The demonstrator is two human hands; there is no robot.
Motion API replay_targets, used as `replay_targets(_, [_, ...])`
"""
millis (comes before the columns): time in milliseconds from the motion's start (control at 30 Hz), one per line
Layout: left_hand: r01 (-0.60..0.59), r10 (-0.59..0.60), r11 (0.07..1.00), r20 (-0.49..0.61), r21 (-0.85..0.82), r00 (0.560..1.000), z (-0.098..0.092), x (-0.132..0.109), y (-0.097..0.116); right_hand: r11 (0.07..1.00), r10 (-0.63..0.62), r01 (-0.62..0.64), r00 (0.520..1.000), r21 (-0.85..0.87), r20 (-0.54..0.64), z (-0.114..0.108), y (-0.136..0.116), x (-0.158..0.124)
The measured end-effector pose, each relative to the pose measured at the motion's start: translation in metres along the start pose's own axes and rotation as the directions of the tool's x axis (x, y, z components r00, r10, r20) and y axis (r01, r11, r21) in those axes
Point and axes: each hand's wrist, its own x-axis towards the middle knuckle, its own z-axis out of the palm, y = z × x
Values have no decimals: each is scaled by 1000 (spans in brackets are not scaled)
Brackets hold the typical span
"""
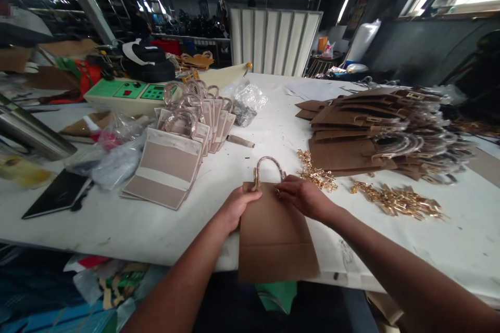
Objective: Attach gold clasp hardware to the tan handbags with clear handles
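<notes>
A brown bag panel lies partly on the white table and juts over its front edge. My left hand grips its upper left edge, thumb on top, near a gold clasp. A wrapped, arched handle rises from the panel's top edge. At the handle's right foot, the fingers of my right hand are pinched together; whatever small piece they hold is mostly hidden. Just beyond my right hand lies a heap of gold metal clasps, with a second heap of gold clasps farther right.
Brown bag panels with wrapped handles are stacked at the right. Beige panels with handles lie fanned at the left. A tool with a pale handle, a black notebook, plastic bags and a green control box also occupy the table.
</notes>
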Motion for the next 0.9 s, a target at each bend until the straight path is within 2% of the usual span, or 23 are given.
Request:
replay_targets(167, [-7, 7, 1000, 13, 12, 1000, 0, -1, 1, 999, -4, 6, 998, -39, 56, -1, 0, 11])
replay_targets(433, [-9, 8, 1000, 23, 12, 1000, -3, 4, -2, 983, 30, -37, 999, 177, 39, 2, 6, 12])
replay_targets(733, [21, -21, 1000, 5, 2, 1000, -3, 9, 0, 994, -110, 109, 992, 14, 56, 8, 11, 16])
replay_targets(900, [38, -38, 999, -8, 9, 999, -1, 9, 1, 983, -152, 135, 979, 126, 133, 4, 14, 18])
